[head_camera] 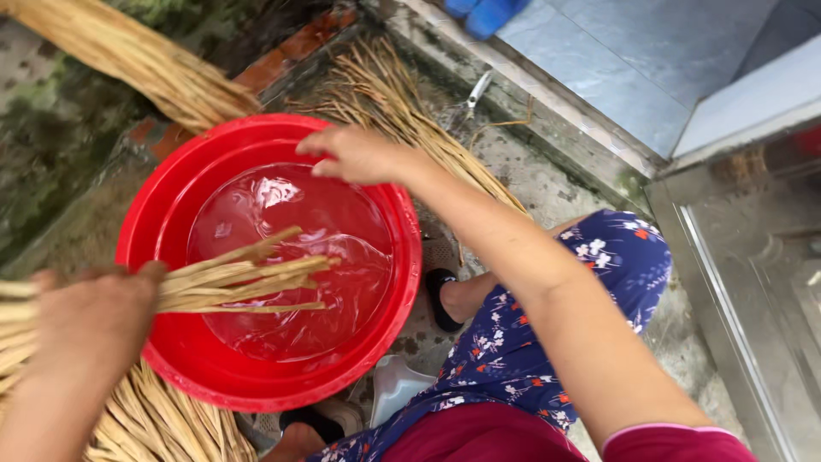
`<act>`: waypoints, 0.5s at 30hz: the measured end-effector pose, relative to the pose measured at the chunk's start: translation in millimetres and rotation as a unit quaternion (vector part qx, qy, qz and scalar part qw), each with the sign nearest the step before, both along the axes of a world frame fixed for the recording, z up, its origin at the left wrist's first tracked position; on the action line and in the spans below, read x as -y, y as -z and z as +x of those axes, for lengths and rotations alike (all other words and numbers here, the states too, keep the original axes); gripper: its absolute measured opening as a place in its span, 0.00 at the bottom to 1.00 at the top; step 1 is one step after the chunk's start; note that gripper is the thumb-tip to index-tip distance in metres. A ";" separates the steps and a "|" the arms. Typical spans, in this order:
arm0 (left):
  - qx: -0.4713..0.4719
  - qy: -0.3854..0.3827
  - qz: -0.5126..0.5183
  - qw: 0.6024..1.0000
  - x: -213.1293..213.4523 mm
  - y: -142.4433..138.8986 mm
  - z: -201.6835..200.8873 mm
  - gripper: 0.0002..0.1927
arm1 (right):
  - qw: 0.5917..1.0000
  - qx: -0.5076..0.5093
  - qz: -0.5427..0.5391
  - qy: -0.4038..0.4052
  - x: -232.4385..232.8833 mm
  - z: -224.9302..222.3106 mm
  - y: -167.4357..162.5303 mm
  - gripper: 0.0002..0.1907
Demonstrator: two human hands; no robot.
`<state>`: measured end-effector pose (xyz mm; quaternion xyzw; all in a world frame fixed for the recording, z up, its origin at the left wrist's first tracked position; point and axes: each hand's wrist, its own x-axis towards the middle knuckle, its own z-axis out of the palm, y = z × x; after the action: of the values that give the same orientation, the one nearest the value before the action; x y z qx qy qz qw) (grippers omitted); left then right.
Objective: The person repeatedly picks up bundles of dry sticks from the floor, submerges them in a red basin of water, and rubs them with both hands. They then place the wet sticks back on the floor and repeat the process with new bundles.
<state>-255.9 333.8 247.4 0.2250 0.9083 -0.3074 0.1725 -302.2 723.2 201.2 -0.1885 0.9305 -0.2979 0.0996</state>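
On a wet concrete floor (547,184) beside a tiled step (616,60), a round red basin (162,205) sits filled with clear water (291,257), directly below the person, whose blue floral trousers (530,342) and black sandal (438,295) show just beside its right edge. Piles of pale dried stalks (402,111) lie on the floor behind the basin, with another thick sheaf (128,56) slanting across the upper left corner and more stalks (162,423) heaped at the lower left, against the basin's near rim.

The left hand (94,321) is closed in a full grip around a bundle of stalks (248,278), held roughly level, its cut ends reaching out over the water at the basin's middle. The right hand (355,154) hovers above the basin's far rim with fingers loosely spread and nothing in its grip, apart from the bundle.

A small pair of metal scissors (472,94) lies on the floor near the step, beyond the stalks, and a blue object (487,13) rests at the top edge on the tiles.
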 end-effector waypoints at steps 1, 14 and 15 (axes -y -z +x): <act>0.012 0.026 -0.036 0.999 -30.5 5.6 -8.7 0.20 | 0.999 0.003 -0.043 0.000 3.2 2.2 19.4 0.26; 0.097 0.092 0.029 0.991 -162.2 157.2 22.6 0.36 | 0.959 0.274 -0.012 0.071 84.7 98.2 226.9 0.39; 0.089 0.061 0.097 0.989 -159.1 157.2 25.5 0.39 | 0.964 0.257 0.026 0.061 84.0 98.9 234.7 0.35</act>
<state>-230.4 492.9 90.2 0.3223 0.8994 -0.2069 0.2109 -203.3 639.3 -33.6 -0.0458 0.8906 -0.3180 0.3219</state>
